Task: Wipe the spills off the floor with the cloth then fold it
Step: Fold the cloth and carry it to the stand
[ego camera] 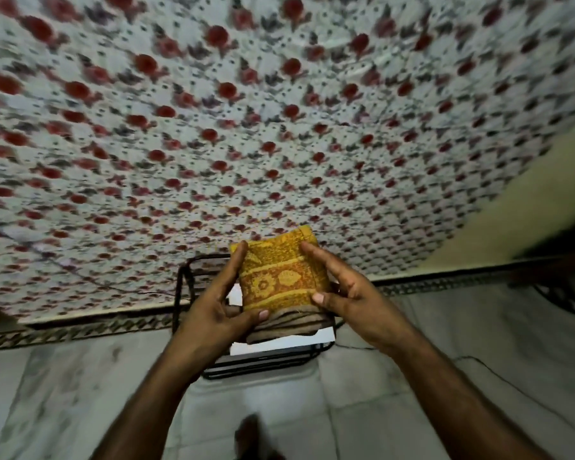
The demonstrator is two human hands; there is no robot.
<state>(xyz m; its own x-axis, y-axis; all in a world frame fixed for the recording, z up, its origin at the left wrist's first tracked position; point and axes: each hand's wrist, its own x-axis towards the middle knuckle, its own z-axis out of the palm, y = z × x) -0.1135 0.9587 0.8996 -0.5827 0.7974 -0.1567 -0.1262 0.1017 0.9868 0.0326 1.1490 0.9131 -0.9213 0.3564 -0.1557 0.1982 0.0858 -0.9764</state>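
Head view: a folded cloth (pixel 279 273) is recorded at lower centre, held between both hands above a black wire rack (pixel 263 365). The cloth is yellow, with an orange band of flower motifs across its face, and duller brown layers are seen at its near edge. It is folded into a compact, roughly square pad and is tilted with the patterned face towards the camera.

The left hand (pixel 213 303) is noted gripping the cloth's left side. Its thumb is pressed against the near lower edge and its fingers are run up the left edge towards the far corner. The right hand (pixel 356 293) is noted gripping the right side. Its thumb is laid on the patterned face near the lower right corner, its forefinger is extended along the right edge, and its remaining fingers are curled at the cloth's side. Whether the cloth touches the rack cannot be determined. A white surface (pixel 279 345) is seen inside the rack, below the cloth.

The rack is stood on a pale, marble-like floor (pixel 395 410), close against a dark patterned border strip (pixel 80 330). Beyond it, the upper frame is filled by a blurred white sheet (pixel 279 127) printed with red flowers. A thin cable (pixel 478 363) is laid on the floor at right. A blurred foot (pixel 249 433) is seen at bottom centre.
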